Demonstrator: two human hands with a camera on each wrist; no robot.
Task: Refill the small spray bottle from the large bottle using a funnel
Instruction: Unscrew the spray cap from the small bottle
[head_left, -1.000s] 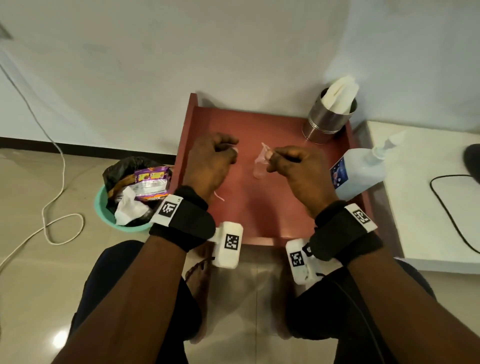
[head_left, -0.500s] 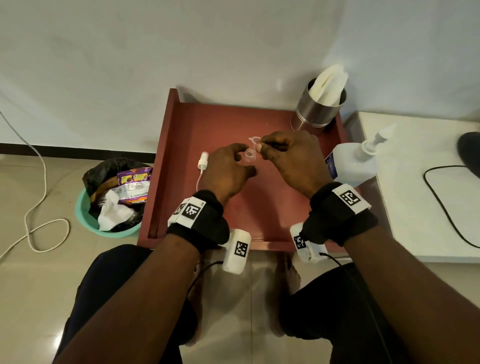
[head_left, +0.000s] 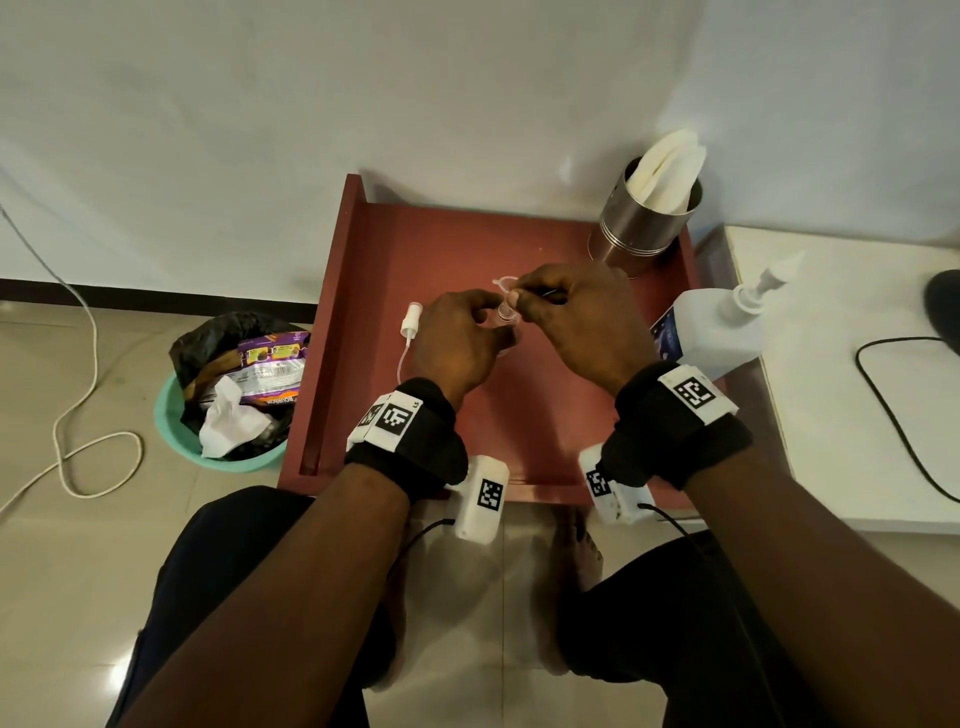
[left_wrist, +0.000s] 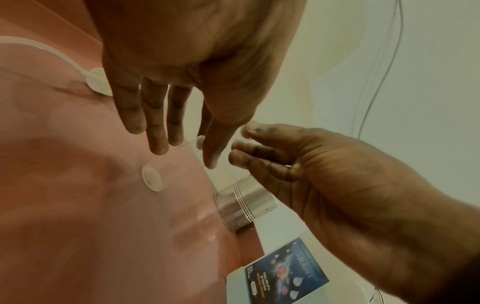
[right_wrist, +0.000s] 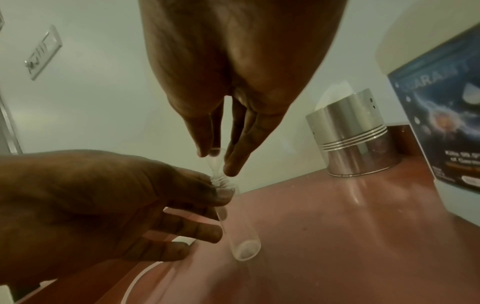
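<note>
My left hand (head_left: 488, 325) grips the small clear spray bottle (right_wrist: 239, 232) just below its threaded neck, its base tilted clear of the red table (head_left: 519, 415). My right hand (head_left: 514, 300) pinches a tiny clear funnel (right_wrist: 215, 159) whose stem sits at the bottle's mouth (head_left: 505, 312). The white spray head (head_left: 410, 318) with its thin tube lies on the table left of my left hand and shows again as the spray head (left_wrist: 97, 82). The large white pump bottle (head_left: 711, 332) with a blue label stands at the table's right edge.
A steel cup (head_left: 644, 228) holding white napkins stands at the back right corner of the table. A green bin (head_left: 171, 431) with rubbish sits on the floor at left. A white counter (head_left: 841, 389) with a black cable adjoins on the right.
My left hand laid the spray head down on the table and took hold of the small bottle. The right hand brought the funnel to the bottle's mouth.
</note>
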